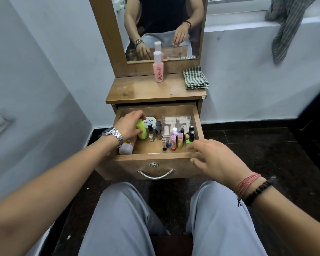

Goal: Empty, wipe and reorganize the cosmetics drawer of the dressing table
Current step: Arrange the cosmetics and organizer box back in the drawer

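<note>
Head view showed the left hand (129, 126) clasping a green bottle (141, 130) at the drawer's (155, 157) left edge; light, smooth plastic, best held mid-body. Right hand (212, 159) rested relaxed on the front rim.

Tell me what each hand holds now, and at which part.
The left hand grips the green bottle around its upper part. The right hand holds nothing; it rests on the drawer's front edge.

Striped cloth (286, 24) draped over window ledge (248, 24)

I sit facing pale blue walls (248, 71), dark floor (266, 154), a window ledge (238, 24) to my right.
</note>
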